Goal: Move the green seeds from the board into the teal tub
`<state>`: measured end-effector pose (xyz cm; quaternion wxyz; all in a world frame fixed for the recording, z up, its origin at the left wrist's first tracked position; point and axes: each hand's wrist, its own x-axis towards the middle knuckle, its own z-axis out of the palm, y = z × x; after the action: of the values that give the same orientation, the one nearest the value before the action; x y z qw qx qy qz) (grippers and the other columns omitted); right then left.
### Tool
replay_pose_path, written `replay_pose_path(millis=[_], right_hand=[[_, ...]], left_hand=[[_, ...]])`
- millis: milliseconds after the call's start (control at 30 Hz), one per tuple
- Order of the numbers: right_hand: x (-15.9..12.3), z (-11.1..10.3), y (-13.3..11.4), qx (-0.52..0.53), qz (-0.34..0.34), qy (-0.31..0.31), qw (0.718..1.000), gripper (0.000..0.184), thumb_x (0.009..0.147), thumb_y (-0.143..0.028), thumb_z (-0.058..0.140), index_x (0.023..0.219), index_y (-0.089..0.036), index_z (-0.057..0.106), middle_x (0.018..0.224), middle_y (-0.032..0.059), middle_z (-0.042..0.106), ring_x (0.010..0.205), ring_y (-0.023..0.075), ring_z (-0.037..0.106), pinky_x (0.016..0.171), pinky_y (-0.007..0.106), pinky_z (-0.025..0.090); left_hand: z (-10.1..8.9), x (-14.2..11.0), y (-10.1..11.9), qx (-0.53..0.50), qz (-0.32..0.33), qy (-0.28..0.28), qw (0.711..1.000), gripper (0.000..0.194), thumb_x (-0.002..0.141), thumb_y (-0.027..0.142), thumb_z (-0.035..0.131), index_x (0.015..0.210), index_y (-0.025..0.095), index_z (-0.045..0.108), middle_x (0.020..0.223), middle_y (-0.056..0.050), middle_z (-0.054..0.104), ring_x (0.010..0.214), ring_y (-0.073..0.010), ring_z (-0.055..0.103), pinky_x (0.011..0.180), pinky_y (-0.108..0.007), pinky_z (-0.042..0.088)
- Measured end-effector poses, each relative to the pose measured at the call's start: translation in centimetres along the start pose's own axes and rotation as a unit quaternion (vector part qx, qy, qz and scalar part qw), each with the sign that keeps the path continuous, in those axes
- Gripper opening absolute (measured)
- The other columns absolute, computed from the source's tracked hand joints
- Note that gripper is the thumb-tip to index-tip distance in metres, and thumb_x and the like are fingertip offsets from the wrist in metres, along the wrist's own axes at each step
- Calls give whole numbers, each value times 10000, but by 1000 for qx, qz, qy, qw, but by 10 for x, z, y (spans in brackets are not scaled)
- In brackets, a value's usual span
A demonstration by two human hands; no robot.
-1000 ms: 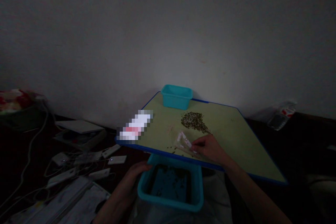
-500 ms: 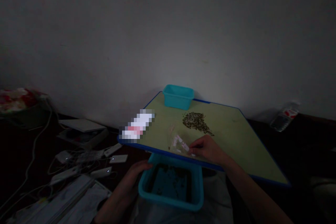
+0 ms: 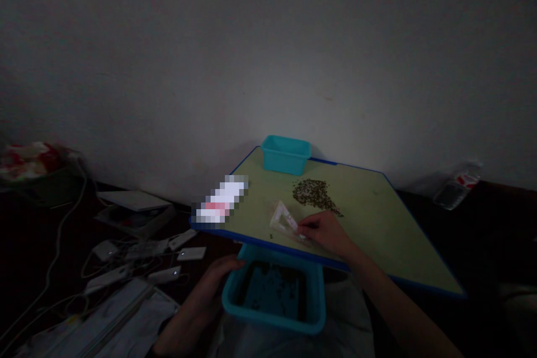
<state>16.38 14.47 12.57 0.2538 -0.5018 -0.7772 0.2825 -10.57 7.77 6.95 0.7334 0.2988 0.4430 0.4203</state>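
My right hand [image 3: 325, 230] pinches a clear triangular set square [image 3: 277, 213] by one edge, low over the near part of the board. A couple of dark grains [image 3: 271, 236] lie beside it, close to the near edge. Farther back on the board spreads a pile of small brown grains [image 3: 312, 193]. My left hand [image 3: 224, 271] grips the left rim of a blue plastic basin [image 3: 272, 321], which sits on my lap under the board's near edge. Dark bits lie scattered on the basin's floor; it is too dim to tell their kind.
A second blue basin [image 3: 285, 156] stands at the back of the blue-edged board [image 3: 377, 235]. A blurred-out bright phone-like screen [image 3: 222, 201] lies at its left. Chargers and cables [image 3: 146, 249] clutter the floor on the left. A plastic bottle [image 3: 457, 187] lies at the right.
The set square has shifted and turned slightly in my right hand near the board's front edge. Several grains near that edge are gone from the board. My left hand still holds the basin.
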Motion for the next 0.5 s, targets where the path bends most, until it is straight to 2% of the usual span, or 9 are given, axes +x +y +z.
replay_pose_path(millis=[100, 300, 500], right_hand=[[1, 5, -4, 3, -14, -25, 1000, 219, 746, -307, 540, 818, -194, 713, 669, -5, 662, 595, 120, 556, 541, 205, 382], [-2, 10, -7, 41, -34, -56, 997, 213, 736, -284, 556, 842, -184, 712, 701, 8, 676, 621, 133, 579, 561, 214, 402], [-6, -3, -3, 58, -13, -41, 997, 219, 739, -321, 556, 820, -188, 711, 685, 7, 671, 611, 131, 574, 545, 207, 404]], left_hand=[[1, -1, 1, 11, -2, 17, 1000, 250, 663, 286, 601, 878, 187, 681, 769, -39, 734, 710, -240, 650, 683, -347, 495], [6, -4, 4, 16, -9, 7, 1000, 239, 663, 302, 597, 847, 181, 690, 760, -42, 740, 707, -251, 656, 677, -357, 498], [2, -2, 2, 10, 2, -16, 1000, 271, 671, 290, 590, 892, 162, 681, 775, -63, 733, 705, -249, 649, 696, -359, 493]])
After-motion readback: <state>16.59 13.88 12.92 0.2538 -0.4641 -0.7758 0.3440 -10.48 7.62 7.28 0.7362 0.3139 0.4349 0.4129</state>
